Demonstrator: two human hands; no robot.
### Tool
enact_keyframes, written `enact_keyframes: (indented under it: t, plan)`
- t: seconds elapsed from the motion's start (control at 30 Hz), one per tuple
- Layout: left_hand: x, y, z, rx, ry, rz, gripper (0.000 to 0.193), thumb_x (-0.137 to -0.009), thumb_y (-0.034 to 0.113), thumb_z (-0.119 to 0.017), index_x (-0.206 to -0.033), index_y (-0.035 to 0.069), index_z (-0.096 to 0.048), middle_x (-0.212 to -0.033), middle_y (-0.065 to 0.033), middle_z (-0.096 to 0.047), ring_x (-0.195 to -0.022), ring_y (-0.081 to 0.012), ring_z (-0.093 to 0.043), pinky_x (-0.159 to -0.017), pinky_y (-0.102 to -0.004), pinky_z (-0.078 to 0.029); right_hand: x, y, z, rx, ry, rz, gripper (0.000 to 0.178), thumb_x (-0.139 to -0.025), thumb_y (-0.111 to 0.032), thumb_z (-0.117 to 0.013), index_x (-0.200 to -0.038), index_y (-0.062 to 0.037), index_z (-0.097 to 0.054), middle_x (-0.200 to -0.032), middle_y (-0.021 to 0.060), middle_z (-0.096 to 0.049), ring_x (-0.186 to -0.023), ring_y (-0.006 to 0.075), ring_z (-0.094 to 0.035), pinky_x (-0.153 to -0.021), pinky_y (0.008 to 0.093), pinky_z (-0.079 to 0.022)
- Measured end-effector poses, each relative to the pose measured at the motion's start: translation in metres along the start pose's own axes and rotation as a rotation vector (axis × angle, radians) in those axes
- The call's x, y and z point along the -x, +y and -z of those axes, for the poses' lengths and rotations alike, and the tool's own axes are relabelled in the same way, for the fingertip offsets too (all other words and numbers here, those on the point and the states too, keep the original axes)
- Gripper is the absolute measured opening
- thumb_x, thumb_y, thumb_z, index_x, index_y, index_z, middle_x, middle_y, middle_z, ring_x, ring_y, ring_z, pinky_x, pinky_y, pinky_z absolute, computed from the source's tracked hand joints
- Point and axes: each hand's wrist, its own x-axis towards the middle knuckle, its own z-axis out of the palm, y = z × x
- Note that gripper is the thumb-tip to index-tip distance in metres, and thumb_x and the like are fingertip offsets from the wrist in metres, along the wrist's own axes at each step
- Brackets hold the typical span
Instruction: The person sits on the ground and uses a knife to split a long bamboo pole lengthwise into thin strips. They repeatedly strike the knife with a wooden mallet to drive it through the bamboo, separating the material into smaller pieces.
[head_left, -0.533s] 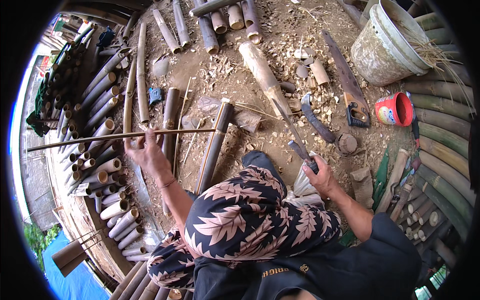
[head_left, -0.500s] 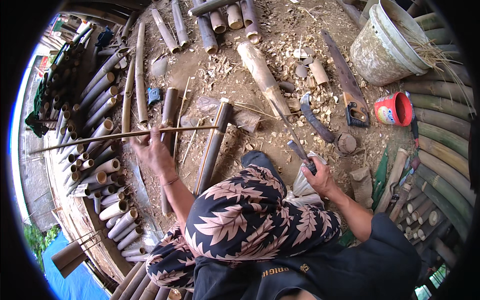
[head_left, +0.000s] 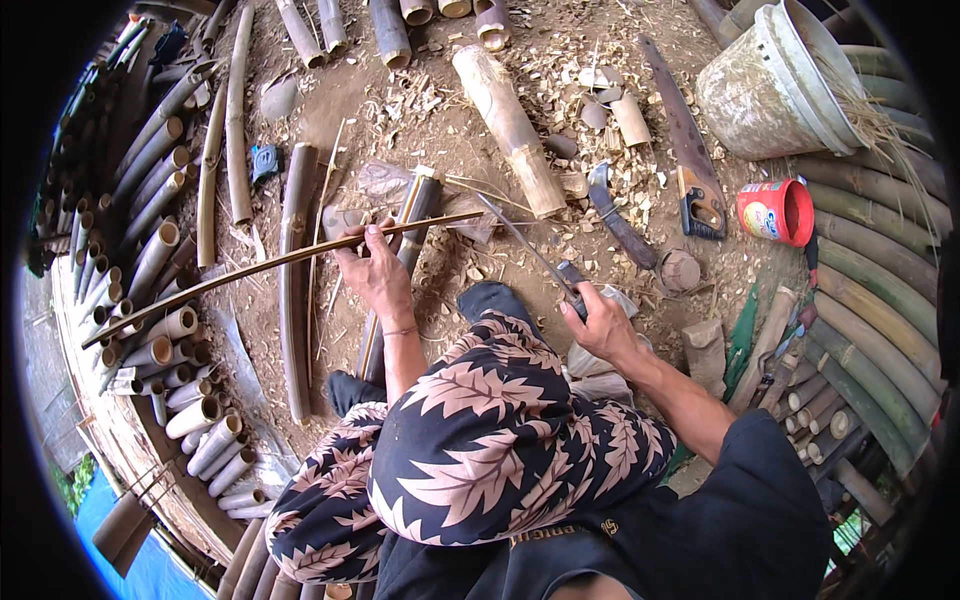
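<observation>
My left hand point(head_left: 376, 266) is closed around a long thin bamboo strip point(head_left: 262, 264), gripping it toward its right end. The strip slants from lower left up to the right. In my right hand point(head_left: 604, 325) is a knife point(head_left: 534, 252), its blade pointing up and left so that the tip comes close to the strip's right end. Whether blade and strip touch, I cannot tell. Under the left hand lies a dark bamboo length point(head_left: 408, 215) with a pale split along it. Another bamboo pole point(head_left: 296, 270) rests left of it.
Many cut bamboo tubes point(head_left: 205, 415) are stacked at the left. To the right lie a curved blade tool point(head_left: 622, 222), a handsaw point(head_left: 690, 150), a red tub point(head_left: 775, 212) and a dirty white bucket point(head_left: 765, 90). A pale log point(head_left: 508, 130) and shavings cover the ground ahead.
My left hand has moved right and slightly down the picture's middle, carrying the strip, which now tilts more. My right hand with the knife has shifted a little left. The view has shifted slightly.
</observation>
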Motion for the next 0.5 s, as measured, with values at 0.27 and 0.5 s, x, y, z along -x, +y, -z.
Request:
enact_keyframes:
  t: [0.27,0.5]
  plan:
    - [0.009,-0.023,0.018,-0.169,0.066,-0.150,0.012,-0.101,0.007,-0.056,-0.105,-0.001,-0.049,-0.106,-0.0150,-0.061,-0.096,-0.0193,-0.070,-0.087,-0.0324,-0.049,-0.008,-0.033,0.015,-0.130,0.050,0.313,0.042,-0.095,-0.028,-0.062,-0.120,0.0042,-0.051,-0.086,0.0259,-0.066,-0.073,0.0411,-0.068,-0.064,0.0450,-0.055]
    - [0.009,-0.017,0.003,0.121,0.128,0.036,0.010,-0.102,0.006,-0.052,-0.108,0.000,-0.046,-0.109,-0.0186,-0.061,-0.099,-0.0244,-0.069,-0.084,-0.0373,-0.062,-0.037,-0.001,0.015,0.062,-0.278,-0.082,0.036,-0.096,-0.033,-0.060,-0.098,0.0026,-0.056,-0.073,0.0177,-0.064,-0.063,0.0327,-0.065,-0.060,0.0405,-0.053]
